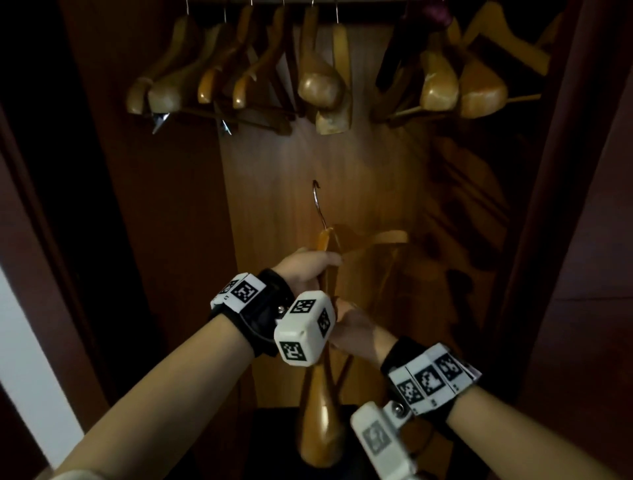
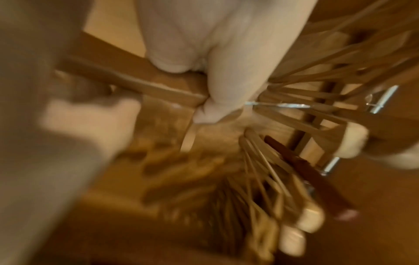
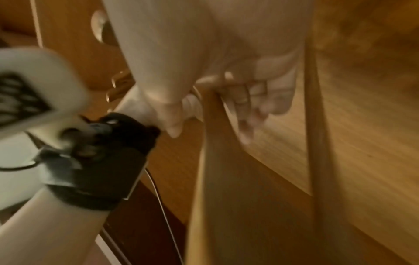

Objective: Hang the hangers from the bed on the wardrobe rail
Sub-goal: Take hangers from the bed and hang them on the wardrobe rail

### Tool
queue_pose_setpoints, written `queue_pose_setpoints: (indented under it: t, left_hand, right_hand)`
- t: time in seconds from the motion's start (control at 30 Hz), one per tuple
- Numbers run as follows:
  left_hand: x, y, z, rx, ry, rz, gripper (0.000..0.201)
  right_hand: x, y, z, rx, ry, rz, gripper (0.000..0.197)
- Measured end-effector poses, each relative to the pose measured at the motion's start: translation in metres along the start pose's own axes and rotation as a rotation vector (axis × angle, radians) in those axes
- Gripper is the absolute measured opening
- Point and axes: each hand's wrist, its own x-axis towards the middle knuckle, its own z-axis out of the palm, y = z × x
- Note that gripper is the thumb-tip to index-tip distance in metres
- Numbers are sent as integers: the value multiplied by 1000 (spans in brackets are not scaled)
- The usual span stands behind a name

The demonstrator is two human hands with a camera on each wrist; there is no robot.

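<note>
Dark reddish wood frames an open wardrobe [image 1: 164,205], its lit back panel [image 1: 284,192] paler than the shadowed sides. Low in front of that panel, the left hand [image 1: 305,270] has its fingers curled round the neck of a wooden hanger [image 1: 320,421], just beneath the metal hook [image 1: 317,200], which stands upright and free, well below the rail. That hanger is turned edge-on to the head camera, so one broad shoulder end drops down toward the person between the two forearms. The right hand [image 1: 356,330] sits just beside and below the left, its fingers wrapped over the upper edge of the same hanger; in the right wrist view these fingers [image 3: 247,100] plainly fold over the wood [image 3: 226,179], with the left wrist's black strap [image 3: 108,154] close alongside. Both wrists carry black straps with white marker blocks [image 1: 306,330]. The left wrist view is blurred, but it shows the left hand [image 2: 217,89] closed on the hanger where its wire hook [image 2: 278,104] comes out. Farther up, a row of hung hangers [image 1: 322,82] crowds the top of the wardrobe, mostly pale wood with rounded shoulder ends, some with clips [image 1: 159,120] dangling, and one dark hanger [image 1: 394,58] on the right. Their hooks run up to the rail [image 1: 342,1] at the frame's upper edge
</note>
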Motion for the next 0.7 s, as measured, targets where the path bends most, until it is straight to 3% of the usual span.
queue_pose_setpoints:
  t: [0.07,0.17,0.3,0.37,0.47,0.6,0.7]
  left_hand:
    - [-2,8,6,-78,-2,4,48]
    - [-6,22,14,-172,-18,59,48]
    - [-21,45,23,-226,-119,163,40]
    - [-29,61,25,-237,-193,211,29]
    - [-40,83,20,-257,-188,265,8]
    - [-44,94,7,-277,-115,329,18]
    - [-46,94,-2,-294,-87,351,27]
  right_hand:
    - [4,10,-2,98,44,-18,54]
    - [-3,17,-7,172,55,-91,64]
    - [-24,-17,-20,113,173,-142,41]
    - [-30,-30,-33,164,204,-181,39]
    - [-45,-64,-56,244,208,-232,7]
    - [-54,-107,-91,185,236,-195,30]
    - [-54,-123,-108,80,174,-150,33]
